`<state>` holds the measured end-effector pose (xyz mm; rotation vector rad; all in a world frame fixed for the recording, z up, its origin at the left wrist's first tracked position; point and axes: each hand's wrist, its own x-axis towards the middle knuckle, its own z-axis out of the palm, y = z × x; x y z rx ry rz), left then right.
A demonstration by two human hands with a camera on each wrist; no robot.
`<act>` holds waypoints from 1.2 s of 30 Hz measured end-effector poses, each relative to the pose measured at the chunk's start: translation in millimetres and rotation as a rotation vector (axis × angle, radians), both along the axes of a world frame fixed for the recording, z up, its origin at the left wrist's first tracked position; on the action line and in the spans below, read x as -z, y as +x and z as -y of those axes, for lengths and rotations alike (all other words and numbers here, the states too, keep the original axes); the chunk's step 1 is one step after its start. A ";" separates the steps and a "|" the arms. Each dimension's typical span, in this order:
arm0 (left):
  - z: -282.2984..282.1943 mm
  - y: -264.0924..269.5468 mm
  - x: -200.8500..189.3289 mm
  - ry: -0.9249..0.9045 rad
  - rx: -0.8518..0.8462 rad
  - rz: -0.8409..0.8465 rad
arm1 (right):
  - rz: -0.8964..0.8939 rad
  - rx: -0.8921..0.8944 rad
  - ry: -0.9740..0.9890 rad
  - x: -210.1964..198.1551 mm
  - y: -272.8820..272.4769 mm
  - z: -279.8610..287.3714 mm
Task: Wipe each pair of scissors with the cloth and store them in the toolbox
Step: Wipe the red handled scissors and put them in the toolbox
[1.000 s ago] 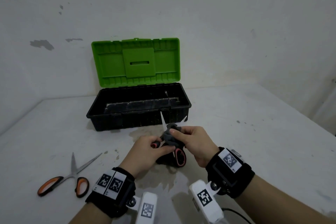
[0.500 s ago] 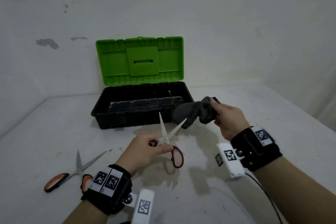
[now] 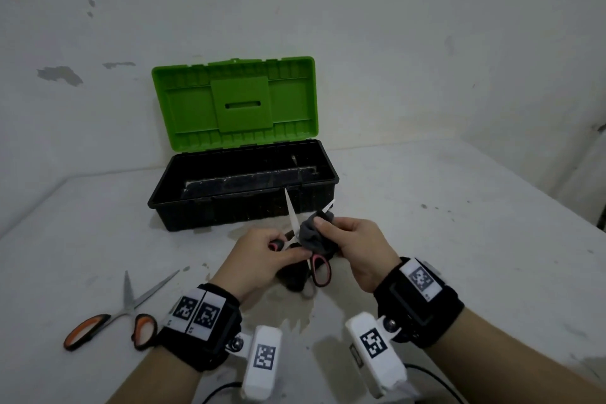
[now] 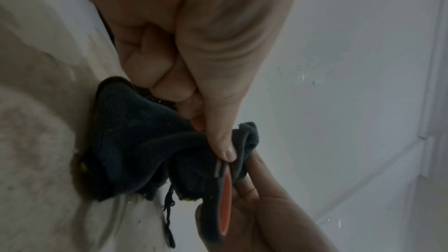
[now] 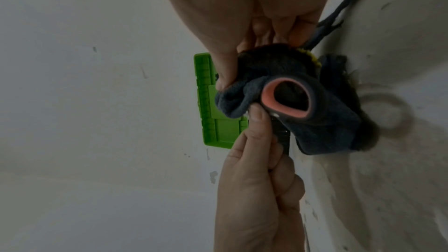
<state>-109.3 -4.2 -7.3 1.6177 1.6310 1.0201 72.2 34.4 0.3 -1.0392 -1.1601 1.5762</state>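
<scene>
The toolbox (image 3: 242,200) sits at the back of the white table (image 3: 459,223), against the wall — black tub, bright green lid (image 3: 234,103) standing upright and open. In front of it, both hands meet over the table. The left hand (image 3: 259,256) pinches one handle of the red-handled scissors (image 3: 319,270), whose pale blades are splayed in a V, tips pointing toward the toolbox. The right hand (image 3: 355,248) is curled round a dark grey cloth (image 3: 311,233), bunched over one blade near the pivot — its frayed tail hangs to the table. Well off to the left lie the orange-handled scissors (image 3: 114,318), flat on the table, blades parted.
</scene>
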 end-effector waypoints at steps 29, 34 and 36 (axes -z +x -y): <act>2.7 15.0 -12.2 0.081 0.021 -0.152 | 0.004 -0.075 -0.051 -7.2 5.7 0.8; 2.6 13.1 -6.0 0.080 0.013 -0.120 | 0.025 -0.065 -0.040 -9.2 5.2 -2.4; 2.8 14.8 -5.9 0.081 0.013 -0.114 | 0.042 -0.067 -0.045 -12.1 6.7 -5.0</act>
